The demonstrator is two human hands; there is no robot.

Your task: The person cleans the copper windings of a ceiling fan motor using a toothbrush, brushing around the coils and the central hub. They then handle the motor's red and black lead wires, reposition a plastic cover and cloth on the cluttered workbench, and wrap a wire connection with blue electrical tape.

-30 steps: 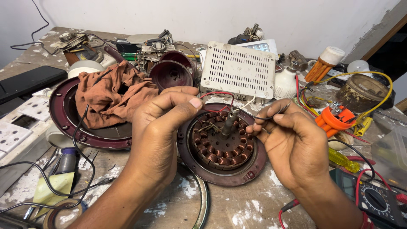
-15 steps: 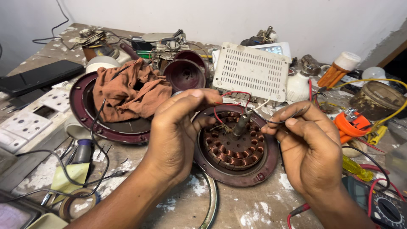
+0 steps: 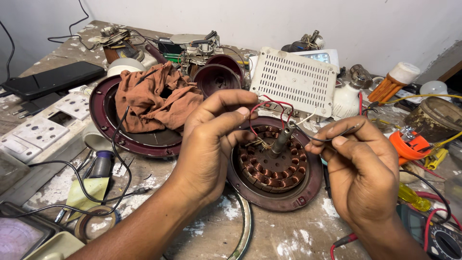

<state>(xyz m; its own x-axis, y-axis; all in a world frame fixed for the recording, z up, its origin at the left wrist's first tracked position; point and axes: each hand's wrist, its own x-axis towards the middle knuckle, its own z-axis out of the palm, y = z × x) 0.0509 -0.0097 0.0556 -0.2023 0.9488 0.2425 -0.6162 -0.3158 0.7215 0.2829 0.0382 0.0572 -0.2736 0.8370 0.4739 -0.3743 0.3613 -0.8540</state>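
Left hand (image 3: pixel 211 144) pinches thin red wires (image 3: pixel 269 108), right hand (image 3: pixel 361 168) a dark wire (image 3: pixel 317 138), above the motor (image 3: pixel 274 166); leads likely limp, fragile, best gripped by insulation.

Fan motor stator (image 3: pixel 272 166) lay flat in its maroon housing, copper coils ringed round an upright shaft. Thin wires (image 3: pixel 269 108), red and black, rose from it.

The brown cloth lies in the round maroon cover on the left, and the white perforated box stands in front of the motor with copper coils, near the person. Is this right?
Not quite. In the head view the white perforated box stands behind the motor, farther from the person. The brown cloth does lie in the maroon cover on the left.
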